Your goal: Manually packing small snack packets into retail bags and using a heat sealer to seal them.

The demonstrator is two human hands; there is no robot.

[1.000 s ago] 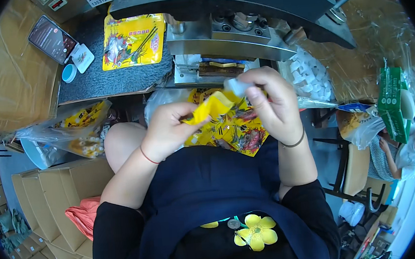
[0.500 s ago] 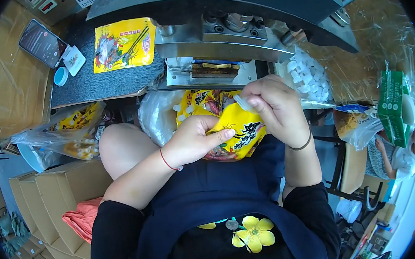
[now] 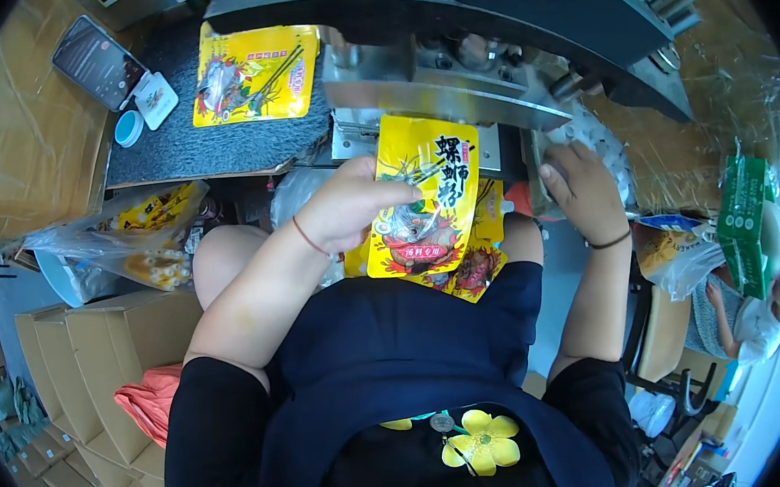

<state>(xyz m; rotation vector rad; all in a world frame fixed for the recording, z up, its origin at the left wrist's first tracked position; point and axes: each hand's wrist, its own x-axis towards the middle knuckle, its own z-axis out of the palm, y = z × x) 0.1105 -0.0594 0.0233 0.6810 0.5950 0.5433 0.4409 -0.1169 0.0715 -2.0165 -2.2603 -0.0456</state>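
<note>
My left hand (image 3: 348,206) grips the left edge of a yellow printed food pouch (image 3: 447,211), its thumb lying across the front. The pouch is upright, facing me, above my lap and just before the press. Under and behind it, more yellow pouches (image 3: 482,271) rest on my lap, partly covered. My right hand (image 3: 588,191) is at a tray of small white plastic pieces (image 3: 612,152) to the right of the press. Its fingers are apart and reach over the pieces; nothing shows in them, though the tips are partly hidden.
A metal press (image 3: 451,90) spans the bench ahead. On the dark mat lie another yellow pouch (image 3: 255,74), a phone (image 3: 101,65) and a round blue-lidded tub (image 3: 129,128). Cardboard boxes (image 3: 140,358) stand at left, a green carton (image 3: 746,222) at right. Another person sits far right.
My right hand has left the pouch and moved right to the tray of white pieces. The left hand has raised the pouch, now upright and facing me. The view has shifted slightly.
</note>
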